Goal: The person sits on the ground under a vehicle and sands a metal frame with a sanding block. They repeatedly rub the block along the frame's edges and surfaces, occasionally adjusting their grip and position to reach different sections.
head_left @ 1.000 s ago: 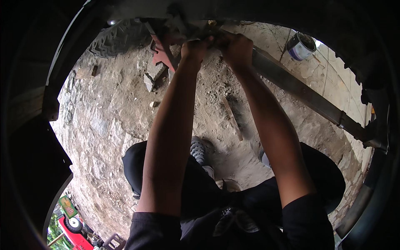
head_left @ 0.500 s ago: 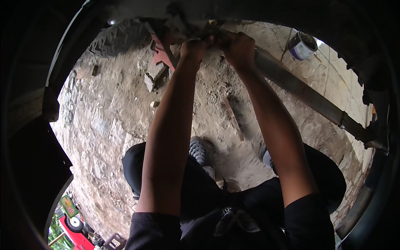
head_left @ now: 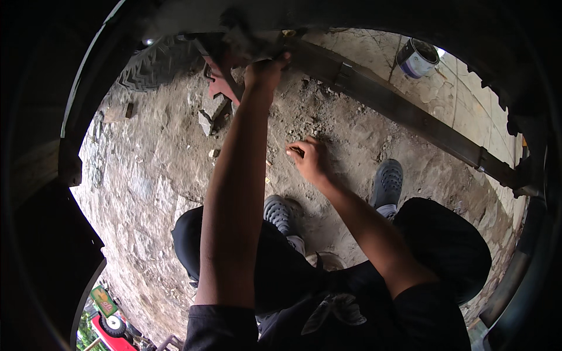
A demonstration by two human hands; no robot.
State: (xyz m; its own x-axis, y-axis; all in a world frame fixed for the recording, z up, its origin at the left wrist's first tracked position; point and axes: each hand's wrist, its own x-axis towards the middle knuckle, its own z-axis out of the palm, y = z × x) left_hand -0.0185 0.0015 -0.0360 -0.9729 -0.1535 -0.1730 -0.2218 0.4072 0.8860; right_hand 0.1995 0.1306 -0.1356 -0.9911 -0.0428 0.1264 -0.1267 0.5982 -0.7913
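Observation:
My left hand (head_left: 264, 69) is raised to the top of the view and closed on a grimy metal part (head_left: 243, 41) under a dark vehicle body. My right hand (head_left: 308, 159) hangs lower, over the dirt ground, with the fingers curled; a small dark object seems pinched at its fingertips, too small to identify. A long dark metal bar (head_left: 410, 114) runs from near the left hand down to the right. A reddish bracket (head_left: 218, 82) sits just left of my left hand.
A tyre tread (head_left: 153, 67) shows at upper left. A small paint can (head_left: 417, 57) stands on pale paving at upper right. Broken stones (head_left: 211, 111) lie on the dirt. My feet in grey clogs (head_left: 387, 182) rest below the hands.
My right hand has let go of the metal part overhead and dropped toward the ground. The left hand stays up on the part.

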